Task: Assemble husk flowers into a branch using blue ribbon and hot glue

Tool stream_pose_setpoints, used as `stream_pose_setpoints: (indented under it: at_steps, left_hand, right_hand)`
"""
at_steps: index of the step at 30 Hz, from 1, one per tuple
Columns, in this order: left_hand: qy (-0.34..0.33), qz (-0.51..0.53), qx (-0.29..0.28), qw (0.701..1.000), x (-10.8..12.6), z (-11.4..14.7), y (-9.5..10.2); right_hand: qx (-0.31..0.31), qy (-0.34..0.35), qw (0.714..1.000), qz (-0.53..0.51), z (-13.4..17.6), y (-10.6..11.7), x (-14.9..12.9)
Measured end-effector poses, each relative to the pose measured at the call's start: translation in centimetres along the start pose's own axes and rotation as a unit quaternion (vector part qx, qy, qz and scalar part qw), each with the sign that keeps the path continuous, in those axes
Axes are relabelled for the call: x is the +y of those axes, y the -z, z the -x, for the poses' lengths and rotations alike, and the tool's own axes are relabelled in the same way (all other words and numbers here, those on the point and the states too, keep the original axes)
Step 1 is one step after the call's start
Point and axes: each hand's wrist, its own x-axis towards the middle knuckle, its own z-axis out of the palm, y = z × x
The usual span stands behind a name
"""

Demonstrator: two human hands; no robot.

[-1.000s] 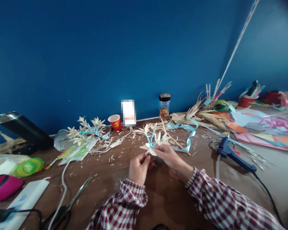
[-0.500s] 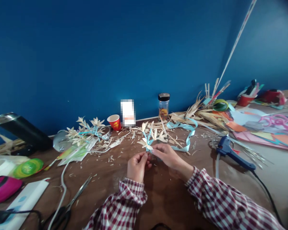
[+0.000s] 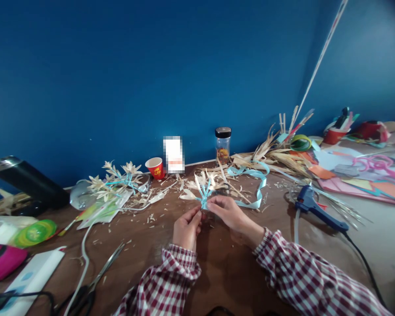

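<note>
Head view: the bare left hand, closed, is pinching the base of a pale, husk-like flower spray with light-blue stems, between both hands; the bare right hand, loosely bent, is touching those stems, its grip unclear. Pinching low and lightly should be sparing the thin petals.

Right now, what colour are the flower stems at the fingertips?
Flower stems: light blue, head view.

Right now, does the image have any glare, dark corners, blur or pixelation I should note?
Head view: black shading in the upper right corner; pale sheen on the table's right side; mosaic blocks over the white patch beside a red cup; flowers at the left hand and right hand slightly soft.
</note>
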Motion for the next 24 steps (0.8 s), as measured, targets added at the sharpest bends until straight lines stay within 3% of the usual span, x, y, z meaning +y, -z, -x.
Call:
stream_pose_setpoints:
  at_steps: [4, 7, 11, 17, 20, 24]
  left_hand:
    - [-0.004, -0.012, 0.008, 1.000, -0.2, -0.1, 0.2]
    - [-0.067, -0.073, 0.023, 0.995, -0.3, 0.0, 0.3]
    - [-0.191, -0.218, 0.045, 0.956, 0.0, 0.6, 0.3]
    - [-0.267, -0.295, 0.034, 0.917, 0.1, 1.4, 0.2]
    - [-0.268, -0.301, 0.004, 0.915, 0.0, 1.8, 0.0]
    - [-0.174, -0.219, -0.006, 0.960, 0.1, 1.8, -0.4]
  right_hand:
    - [0.002, 0.003, 1.000, -0.001, 0.1, 0.0, 0.0]
    - [-0.010, 0.002, 1.000, -0.011, 0.1, -0.1, 0.1]
    - [-0.010, -0.031, 0.997, -0.075, 0.0, -0.2, 0.2]
    - [0.007, -0.074, 0.984, -0.160, 0.0, -0.1, 0.4]
    - [0.020, -0.077, 0.984, -0.161, -0.1, 0.0, 0.5]
    - [0.000, -0.067, 0.985, -0.158, -0.3, 0.2, 0.6]
